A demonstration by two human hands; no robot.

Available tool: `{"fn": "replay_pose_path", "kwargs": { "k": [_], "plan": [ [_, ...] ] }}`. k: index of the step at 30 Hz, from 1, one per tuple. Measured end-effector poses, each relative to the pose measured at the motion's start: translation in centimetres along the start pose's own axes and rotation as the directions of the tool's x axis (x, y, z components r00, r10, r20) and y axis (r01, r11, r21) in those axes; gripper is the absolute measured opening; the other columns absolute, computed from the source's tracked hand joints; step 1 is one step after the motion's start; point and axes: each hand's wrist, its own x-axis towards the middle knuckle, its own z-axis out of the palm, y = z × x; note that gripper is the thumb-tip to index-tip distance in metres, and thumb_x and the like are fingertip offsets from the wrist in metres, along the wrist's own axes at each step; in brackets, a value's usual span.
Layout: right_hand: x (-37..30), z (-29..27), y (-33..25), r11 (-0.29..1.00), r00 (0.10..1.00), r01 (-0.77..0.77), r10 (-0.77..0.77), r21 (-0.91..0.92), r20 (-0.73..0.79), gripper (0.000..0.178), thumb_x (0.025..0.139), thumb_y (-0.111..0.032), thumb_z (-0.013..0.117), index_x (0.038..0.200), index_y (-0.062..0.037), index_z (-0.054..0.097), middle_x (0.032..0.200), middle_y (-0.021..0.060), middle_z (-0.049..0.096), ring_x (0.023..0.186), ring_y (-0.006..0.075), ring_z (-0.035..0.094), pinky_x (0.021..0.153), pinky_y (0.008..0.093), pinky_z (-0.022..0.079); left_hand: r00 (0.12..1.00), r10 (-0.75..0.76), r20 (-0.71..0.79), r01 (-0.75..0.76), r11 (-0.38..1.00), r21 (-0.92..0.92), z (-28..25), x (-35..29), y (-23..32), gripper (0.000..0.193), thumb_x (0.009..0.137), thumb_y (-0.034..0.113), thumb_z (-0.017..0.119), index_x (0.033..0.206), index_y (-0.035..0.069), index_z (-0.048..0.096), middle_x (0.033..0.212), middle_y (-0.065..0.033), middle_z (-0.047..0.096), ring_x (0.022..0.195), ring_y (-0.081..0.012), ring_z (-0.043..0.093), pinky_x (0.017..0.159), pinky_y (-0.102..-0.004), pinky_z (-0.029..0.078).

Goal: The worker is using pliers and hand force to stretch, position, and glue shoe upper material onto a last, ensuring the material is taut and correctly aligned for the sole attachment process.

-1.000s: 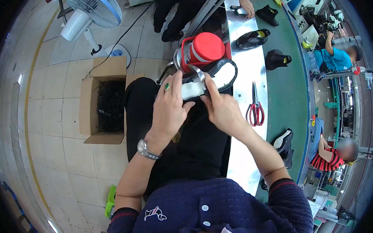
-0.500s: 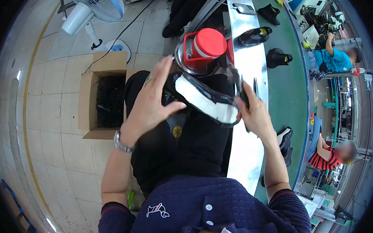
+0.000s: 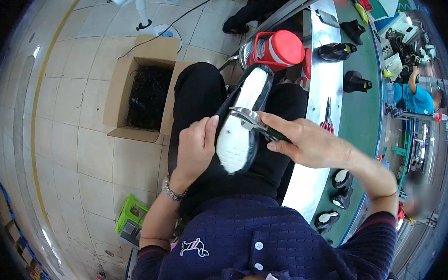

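Note:
A black shoe upper (image 3: 251, 88) with a white sole-side face turned up lies over my thighs. My left hand (image 3: 196, 144) is closed on its left edge, near the middle. My right hand (image 3: 305, 138) grips metal pincers (image 3: 246, 117) by their dark handles. The pincers' head rests across the white face near the waist of the shoe; whether the jaws bite on anything, I cannot tell.
A steel-edged bench (image 3: 307, 184) with a green conveyor belt (image 3: 357, 112) runs along my right, carrying several black shoes (image 3: 356, 81) and red-handled scissors (image 3: 328, 119). Beyond my knees sits a red-lidded jug (image 3: 286, 48). At left stand a cardboard box (image 3: 115, 102) of black scraps and a green stool (image 3: 131, 213).
The shoe has turned more upright in view, its white face now squarely up. My left hand has closed on its edge. The pincers in my right hand have come over the white face.

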Motion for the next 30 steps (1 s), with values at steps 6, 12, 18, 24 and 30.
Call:
{"fn": "replay_pose_path", "kwargs": {
  "k": [6,12,18,24,30],
  "plan": [
    [0.4,-1.3,-1.9,0.907,0.984,0.096,-0.024,-0.410,0.177,0.066,0.081,0.004,0.053,0.144,0.0015,0.033,0.077,0.0241,0.066,0.066,0.0361,0.068,0.064,0.0441,0.055,0.926,0.369,0.083,-0.368,0.825,0.429,1.8,-1.5,1.1,0.020,0.094,0.016,0.060,0.083,-0.001,0.058,0.070,-0.0104,0.059,0.061,-0.0221,0.062,0.051,-0.0298,0.050],
    [-0.1,2.0,2.2,0.996,0.999,0.043,-0.041,-0.084,0.027,0.065,0.092,-0.010,0.059,0.148,-0.0214,0.030,0.083,0.0191,0.065,0.071,0.0376,0.065,0.064,0.0455,0.053,0.971,-0.015,0.237,0.038,0.995,-0.091,1.4,-1.5,0.4,0.041,0.097,0.024,0.058,0.129,-0.002,0.050,0.103,-0.0122,0.065,0.086,-0.0179,0.066,0.071,-0.0286,0.053],
    [-1.0,5.2,3.6,0.983,0.970,0.146,-0.121,0.108,-0.212,0.064,0.090,-0.007,0.062,0.147,-0.0217,0.035,0.085,0.0221,0.067,0.068,0.0364,0.066,0.062,0.0407,0.056,0.763,-0.153,0.629,0.636,0.000,-0.772,4.0,2.3,0.5,0.073,0.098,0.035,0.055,0.155,0.013,0.015,0.143,-0.0088,0.044,0.124,-0.0182,0.049,0.104,-0.0364,0.041],
    [-2.1,0.3,2.2,0.973,0.989,-0.076,0.046,0.217,0.141,0.060,0.093,-0.012,0.061,0.146,-0.0080,0.033,0.078,0.0181,0.067,0.067,0.0322,0.068,0.061,0.0365,0.055,0.773,-0.226,0.593,0.634,0.297,-0.714,4.2,3.0,1.5,0.082,0.092,0.026,0.063,0.156,0.014,0.012,0.145,-0.0102,0.040,0.126,-0.0178,0.046,0.104,-0.0325,0.039],
    [2.5,-2.4,5.1,0.837,0.662,0.434,-0.548,-0.333,-0.512,0.064,0.090,-0.021,0.065,0.147,-0.0155,0.035,0.093,0.0237,0.066,0.071,0.0374,0.067,0.064,0.0422,0.055,0.785,-0.183,0.593,0.612,0.381,-0.693,4.1,3.3,1.4,0.083,0.090,0.022,0.065,0.155,0.012,0.014,0.139,-0.0090,0.046,0.119,-0.0157,0.050,0.100,-0.0295,0.041]
  ]
}}
